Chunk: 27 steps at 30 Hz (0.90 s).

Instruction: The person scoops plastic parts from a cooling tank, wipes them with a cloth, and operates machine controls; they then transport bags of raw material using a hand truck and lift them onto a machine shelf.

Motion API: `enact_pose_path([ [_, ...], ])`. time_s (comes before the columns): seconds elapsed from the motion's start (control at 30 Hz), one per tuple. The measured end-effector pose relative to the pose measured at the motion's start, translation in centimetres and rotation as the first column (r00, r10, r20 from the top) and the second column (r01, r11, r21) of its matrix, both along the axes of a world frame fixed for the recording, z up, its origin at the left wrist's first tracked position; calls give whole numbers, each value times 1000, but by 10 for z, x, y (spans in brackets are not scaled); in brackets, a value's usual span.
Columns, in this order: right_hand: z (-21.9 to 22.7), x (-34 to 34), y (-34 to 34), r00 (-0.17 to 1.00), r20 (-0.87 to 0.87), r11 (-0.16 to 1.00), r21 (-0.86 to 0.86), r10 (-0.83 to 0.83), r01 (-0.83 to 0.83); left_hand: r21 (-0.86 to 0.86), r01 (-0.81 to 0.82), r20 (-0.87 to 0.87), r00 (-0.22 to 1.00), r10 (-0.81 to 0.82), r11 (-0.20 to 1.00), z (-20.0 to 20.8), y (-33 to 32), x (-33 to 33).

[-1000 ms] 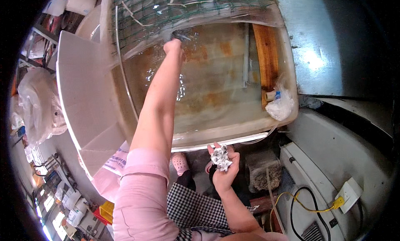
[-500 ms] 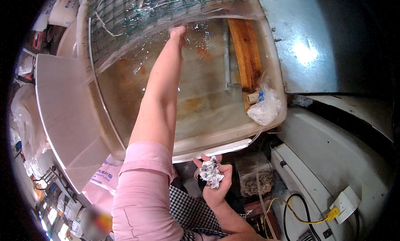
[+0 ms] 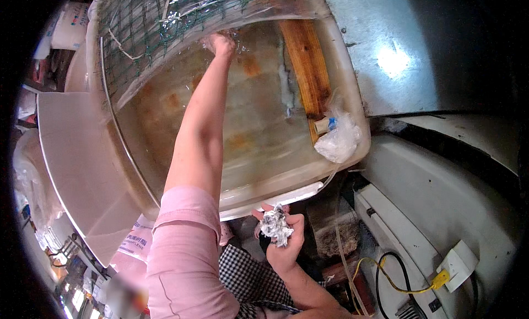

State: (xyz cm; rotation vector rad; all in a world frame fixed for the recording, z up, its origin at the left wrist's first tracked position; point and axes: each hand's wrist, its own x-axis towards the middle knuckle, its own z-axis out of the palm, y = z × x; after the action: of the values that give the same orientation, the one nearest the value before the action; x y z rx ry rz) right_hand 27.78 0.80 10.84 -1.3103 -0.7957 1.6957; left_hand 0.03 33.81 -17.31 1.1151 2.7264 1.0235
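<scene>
My left arm, in a pink sleeve, stretches over a large pale tub [image 3: 264, 191] of shallow, cloudy water. At the far end of it my left hand [image 3: 221, 45] dips into the water beside the edge of a clear plastic sheet [image 3: 182, 47]. Splashing water hides its fingers, so I cannot tell whether it holds anything. Close to my body, below the tub's near rim, my right hand [image 3: 286, 244] is closed around a crumpled white-and-dark wad [image 3: 277, 225]; its material is unclear.
Green netting [image 3: 143, 38] covers the tub's far left. A wooden plank [image 3: 306, 65] lies along its right side, with a clear plastic bag [image 3: 339, 140] at its near end. A metal surface [image 3: 380, 49] and a yellow plug [image 3: 440, 279] are at the right.
My left hand has bent at the wrist and shifted slightly left in the water, which now splashes around it. My right hand keeps its hold on the wad. The whole view has shifted slightly.
</scene>
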Motion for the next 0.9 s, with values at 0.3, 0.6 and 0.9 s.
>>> enact_pose_path([
  [0.3, 7, -22, -9, 986, 97, 986, 79, 137, -145, -436, 78, -242, 949, -200, 896, 66, -30, 4],
  [0.6, -3, -7, -7, 975, 161, 988, 8, 154, -157, -450, 238, -224, 903, -367, 861, 43, 1, 6],
  [0.9, -11, -11, -22, 996, 72, 998, -51, 50, -46, -444, 301, -68, 928, -367, 844, 92, -77, 23],
])
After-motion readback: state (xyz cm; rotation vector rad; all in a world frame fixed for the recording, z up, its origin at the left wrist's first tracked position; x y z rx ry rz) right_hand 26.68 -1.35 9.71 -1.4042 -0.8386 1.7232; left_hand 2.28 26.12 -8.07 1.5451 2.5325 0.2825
